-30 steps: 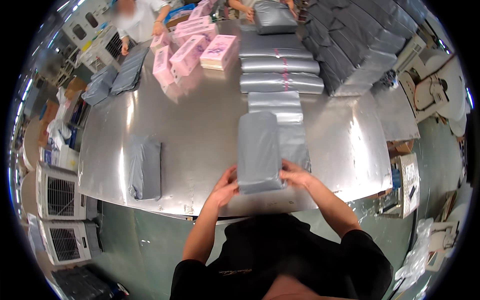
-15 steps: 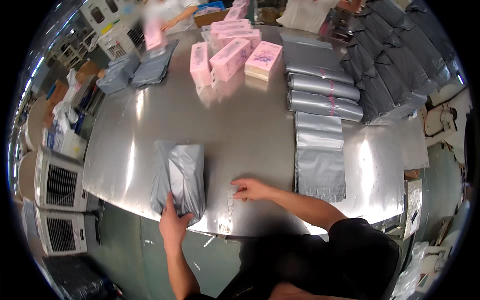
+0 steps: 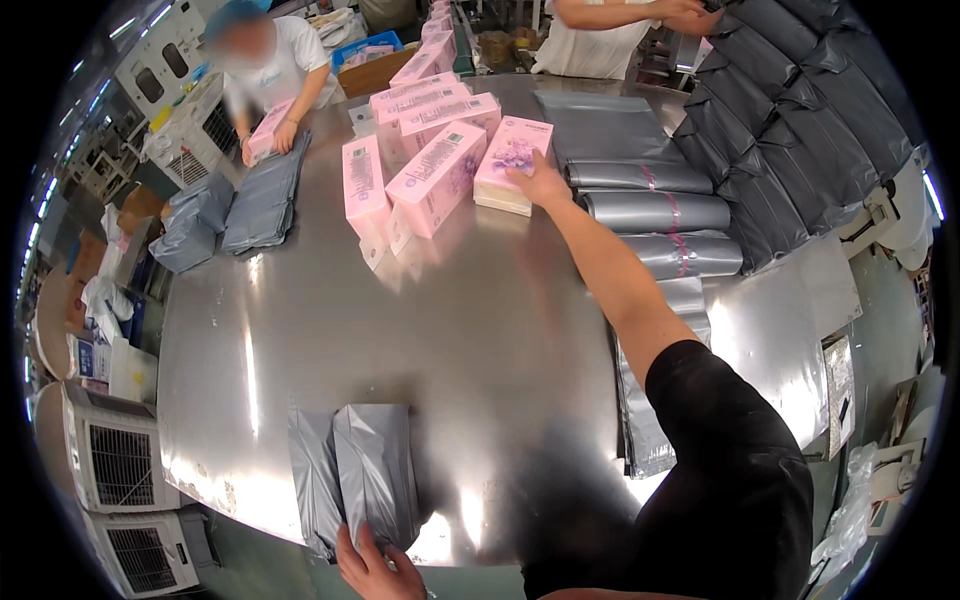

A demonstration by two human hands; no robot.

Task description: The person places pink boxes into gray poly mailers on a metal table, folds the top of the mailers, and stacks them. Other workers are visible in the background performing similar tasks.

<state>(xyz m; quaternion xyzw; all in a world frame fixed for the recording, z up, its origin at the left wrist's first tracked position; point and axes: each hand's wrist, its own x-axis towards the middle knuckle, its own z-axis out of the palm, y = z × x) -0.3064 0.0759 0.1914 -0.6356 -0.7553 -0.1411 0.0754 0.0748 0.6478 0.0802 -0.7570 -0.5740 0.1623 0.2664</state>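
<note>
My right hand [image 3: 540,183] reaches far across the metal table [image 3: 380,330] and grips the right edge of a pink tissue pack [image 3: 513,145] with a purple flower print. Thumb and forefinger show on top; the other fingers are partly hidden. Beside that pack lie several more pink packs [image 3: 440,178]. At the near edge my left hand [image 3: 378,566] rests with fingers spread against the lower end of a filled grey plastic mailing bag [image 3: 374,465]. A second grey bag, or a fold of the same one, [image 3: 313,470] lies along its left side.
Rolled grey bags [image 3: 655,212] tied with pink string lie on the right, before a tall stack of filled bags [image 3: 790,130]. Flat grey bags [image 3: 265,200] are at the far left. One co-worker [image 3: 275,70] holds a pink pack there; another person's hands [image 3: 690,15] touch the stack.
My right hand has gone from the near table forward to the pink pack. The view has shifted, and my left hand stays at the bag's lower end. The co-worker's pink pack is lower, over flat bags.
</note>
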